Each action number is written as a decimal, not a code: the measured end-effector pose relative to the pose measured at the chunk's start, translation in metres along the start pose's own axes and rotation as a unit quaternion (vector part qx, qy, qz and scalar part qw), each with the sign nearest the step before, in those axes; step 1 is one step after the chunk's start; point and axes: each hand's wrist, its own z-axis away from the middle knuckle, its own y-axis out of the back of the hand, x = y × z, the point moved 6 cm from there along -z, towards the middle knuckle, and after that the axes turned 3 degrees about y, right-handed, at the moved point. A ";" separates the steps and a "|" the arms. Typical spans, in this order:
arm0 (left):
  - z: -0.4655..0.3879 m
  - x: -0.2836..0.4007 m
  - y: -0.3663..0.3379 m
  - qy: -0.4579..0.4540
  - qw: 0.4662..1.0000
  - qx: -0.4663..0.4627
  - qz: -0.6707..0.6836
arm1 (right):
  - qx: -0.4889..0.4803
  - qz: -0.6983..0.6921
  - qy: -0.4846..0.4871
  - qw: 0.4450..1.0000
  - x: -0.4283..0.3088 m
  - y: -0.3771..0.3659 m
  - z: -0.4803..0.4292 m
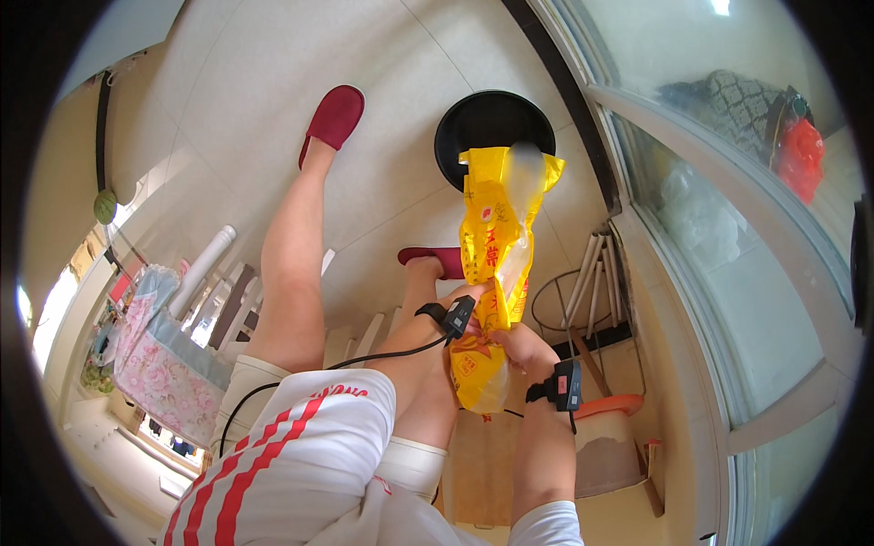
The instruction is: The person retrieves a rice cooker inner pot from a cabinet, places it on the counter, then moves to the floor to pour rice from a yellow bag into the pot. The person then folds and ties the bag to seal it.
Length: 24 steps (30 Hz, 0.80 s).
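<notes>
My left hand (472,300) grips the middle of a yellow printed plastic bag (495,232) from its left side. On the bag's right edge, a little lower, my right hand (524,347) is closed on the plastic. The bag hangs long and partly crumpled, with a clear strip along it, and bears writing. Its far end overlaps the near rim of a black round pan or basin (495,116) on the floor. A blurred patch hides part of that end. The bag's contents cannot be told.
Pale floor tiles (382,170) lie around the pan. Glass sliding doors (751,286) run along the right. A wire stand (563,300) with pale rods and an orange-rimmed bucket (608,437) stand at the lower right. A chair with a pink floral cover (164,362) is at the left.
</notes>
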 end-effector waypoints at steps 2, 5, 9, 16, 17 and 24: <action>0.000 -0.003 -0.002 -0.001 1.000 -0.004 0.005 | -0.016 -0.028 -0.018 0.999 0.004 -0.004 -0.005; 0.002 -0.006 -0.003 -0.001 1.000 -0.012 0.017 | -0.021 -0.077 -0.032 0.996 0.008 -0.009 -0.013; 0.019 -0.003 0.002 0.011 0.999 -0.016 0.042 | -0.020 -0.086 -0.040 0.995 0.006 -0.013 -0.013; 0.146 0.049 -0.063 0.085 0.963 -0.118 0.225 | -0.040 -0.106 -0.021 0.993 -0.003 -0.015 -0.005; 0.181 0.065 -0.083 0.107 0.943 -0.166 0.268 | -0.031 -0.108 -0.032 0.993 -0.002 -0.014 -0.005; 0.421 0.174 -0.167 0.272 0.693 -0.516 0.424 | -0.019 -0.090 -0.045 0.995 -0.013 -0.005 0.006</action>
